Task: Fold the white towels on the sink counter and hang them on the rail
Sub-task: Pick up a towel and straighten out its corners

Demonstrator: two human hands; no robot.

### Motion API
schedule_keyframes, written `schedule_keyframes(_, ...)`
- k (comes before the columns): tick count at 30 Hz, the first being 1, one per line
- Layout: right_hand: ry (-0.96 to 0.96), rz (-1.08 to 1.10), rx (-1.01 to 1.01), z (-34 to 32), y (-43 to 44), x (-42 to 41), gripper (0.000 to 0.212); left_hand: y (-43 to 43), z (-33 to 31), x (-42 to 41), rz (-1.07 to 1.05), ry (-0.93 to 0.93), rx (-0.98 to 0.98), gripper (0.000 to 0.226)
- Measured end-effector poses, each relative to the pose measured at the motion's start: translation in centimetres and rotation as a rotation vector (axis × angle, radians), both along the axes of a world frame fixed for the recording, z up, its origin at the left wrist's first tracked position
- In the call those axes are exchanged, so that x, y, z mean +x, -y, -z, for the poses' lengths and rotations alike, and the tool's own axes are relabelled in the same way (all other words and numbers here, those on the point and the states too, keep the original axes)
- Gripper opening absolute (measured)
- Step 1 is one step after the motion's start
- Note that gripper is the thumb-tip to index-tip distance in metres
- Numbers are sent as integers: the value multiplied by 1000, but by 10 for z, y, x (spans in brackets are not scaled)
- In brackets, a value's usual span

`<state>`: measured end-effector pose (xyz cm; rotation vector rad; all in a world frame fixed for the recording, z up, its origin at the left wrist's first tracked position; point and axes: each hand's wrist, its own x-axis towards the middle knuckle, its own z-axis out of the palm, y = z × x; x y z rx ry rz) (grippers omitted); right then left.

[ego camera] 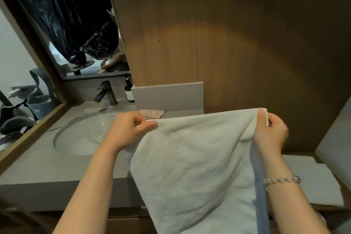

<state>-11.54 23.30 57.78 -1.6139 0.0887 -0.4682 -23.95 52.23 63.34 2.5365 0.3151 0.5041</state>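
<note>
Left hand [129, 129] and right hand [269, 133] pinch the white towel [190, 167], covering counter [47, 167] beside sink [81, 135] and faucet [106, 93].

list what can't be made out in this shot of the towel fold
Head view only:
- Rail: none shows; whether the towel covers it cannot be told.
- Towel's lower end: cut off by the bottom edge.
- Counter, right part: hidden behind the towel.
- Bottle label: too small to read.
- White stack at right: towels or paper, unclear.
</note>
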Motion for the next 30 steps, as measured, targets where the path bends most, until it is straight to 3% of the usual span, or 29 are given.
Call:
schedule_keyframes(11, -180, 23, -53, 48, -120, 84, 29, -129, 62, 101, -1, -131, -7, 44)
schedule_keyframes(19, -325, 153, -283, 87, -158, 141, 29, -186, 109, 180, 122, -259, 24, 43)
schedule_keyframes(23, -280, 84, -488, 97, -171, 165, 28, -201, 128, 207, 173, -321, 253, 35)
schedule_keyframes(26, -231, 18, -707, 106, -177, 186, 27, -212, 136, 223, 207, -404, 485, 42)
schedule_keyframes(30, -244, -53, -857, 124, -181, 213, 24, -222, 146, 244, 226, -471, 548, 34)
